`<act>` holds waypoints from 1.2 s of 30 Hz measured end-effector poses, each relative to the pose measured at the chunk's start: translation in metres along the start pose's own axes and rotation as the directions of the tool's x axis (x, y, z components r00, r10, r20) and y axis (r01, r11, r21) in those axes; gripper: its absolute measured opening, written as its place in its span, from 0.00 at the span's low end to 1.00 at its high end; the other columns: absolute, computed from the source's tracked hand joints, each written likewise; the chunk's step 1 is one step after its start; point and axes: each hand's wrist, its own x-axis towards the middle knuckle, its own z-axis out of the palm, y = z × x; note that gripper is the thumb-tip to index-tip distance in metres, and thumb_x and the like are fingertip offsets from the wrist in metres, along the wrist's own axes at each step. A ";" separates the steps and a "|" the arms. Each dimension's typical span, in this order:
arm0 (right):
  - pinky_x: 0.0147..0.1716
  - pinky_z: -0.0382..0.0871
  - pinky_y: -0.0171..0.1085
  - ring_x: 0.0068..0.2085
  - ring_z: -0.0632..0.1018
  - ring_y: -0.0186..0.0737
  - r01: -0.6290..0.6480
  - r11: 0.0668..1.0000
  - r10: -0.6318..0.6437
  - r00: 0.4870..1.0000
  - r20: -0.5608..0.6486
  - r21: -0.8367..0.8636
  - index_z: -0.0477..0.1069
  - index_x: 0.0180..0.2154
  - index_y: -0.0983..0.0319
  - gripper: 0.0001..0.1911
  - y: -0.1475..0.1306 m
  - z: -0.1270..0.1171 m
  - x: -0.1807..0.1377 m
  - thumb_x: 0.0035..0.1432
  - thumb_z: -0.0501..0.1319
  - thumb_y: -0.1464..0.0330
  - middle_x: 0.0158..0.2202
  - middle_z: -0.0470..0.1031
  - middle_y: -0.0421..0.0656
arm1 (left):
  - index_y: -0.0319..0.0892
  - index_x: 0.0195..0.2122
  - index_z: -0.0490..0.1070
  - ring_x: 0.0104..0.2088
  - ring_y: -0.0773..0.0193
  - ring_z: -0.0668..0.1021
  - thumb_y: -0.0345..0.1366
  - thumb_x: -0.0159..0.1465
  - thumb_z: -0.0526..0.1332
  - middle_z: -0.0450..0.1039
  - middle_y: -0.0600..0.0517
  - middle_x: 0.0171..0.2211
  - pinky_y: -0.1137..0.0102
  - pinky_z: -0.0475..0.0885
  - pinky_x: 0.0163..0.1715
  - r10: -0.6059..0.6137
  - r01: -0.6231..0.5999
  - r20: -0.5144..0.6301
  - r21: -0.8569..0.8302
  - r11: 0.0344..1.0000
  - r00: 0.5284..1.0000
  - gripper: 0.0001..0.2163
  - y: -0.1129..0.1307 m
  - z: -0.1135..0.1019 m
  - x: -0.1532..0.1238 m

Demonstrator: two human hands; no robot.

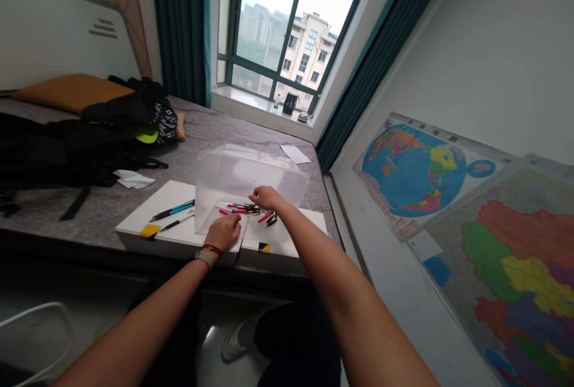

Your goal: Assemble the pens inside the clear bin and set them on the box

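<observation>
A clear plastic box [233, 174] lies on its side on white boards [165, 228] at the bed's edge. Inside its open mouth lies a heap of pens [244, 209], red, blue and black. My right hand [268, 198] reaches into the box over the pens, fingers curled down onto them; what it grips is hidden. My left hand [223, 232] rests at the box's front edge with its fingers bent, a watch and a red band on the wrist. Two more pens [173, 210] lie on the board to the left of the box, one blue and one black.
A grey bed [112, 195] carries black bags and clothes [89, 130], an orange cushion [67, 91] and crumpled paper [132, 179]. World maps [448, 189] hang on the right wall. A window [287, 34] lies ahead. A white chair frame [31, 327] stands at lower left.
</observation>
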 end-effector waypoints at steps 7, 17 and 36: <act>0.36 0.73 0.39 0.39 0.81 0.50 -0.005 0.921 0.097 0.972 0.216 -0.390 0.78 0.29 0.65 0.10 0.021 -0.010 0.008 0.39 0.72 0.75 0.35 0.80 0.55 | 0.42 0.40 0.70 0.38 0.57 0.76 0.34 0.63 0.52 0.76 0.46 0.37 0.66 0.66 0.39 0.003 -0.003 -0.010 0.001 1.000 1.000 0.09 -0.001 0.001 -0.001; 0.38 0.75 0.42 0.40 0.81 0.54 0.066 0.909 0.060 0.956 0.287 -0.411 0.76 0.25 0.65 0.08 0.033 0.019 0.000 0.40 0.70 0.81 0.35 0.80 0.56 | 0.42 0.40 0.71 0.38 0.55 0.77 0.34 0.63 0.52 0.76 0.45 0.36 0.65 0.66 0.39 -0.013 0.013 -0.017 -0.038 0.999 1.000 0.10 -0.004 0.004 -0.001; 0.40 0.75 0.41 0.43 0.81 0.50 0.327 0.784 -0.093 0.903 0.421 -0.528 0.77 0.39 0.66 0.07 0.013 0.029 -0.008 0.58 0.62 0.74 0.43 0.79 0.56 | 0.42 0.38 0.71 0.36 0.57 0.76 0.33 0.63 0.53 0.76 0.48 0.34 0.66 0.66 0.37 -0.016 0.015 -0.043 -0.022 1.000 0.999 0.08 -0.002 0.001 -0.002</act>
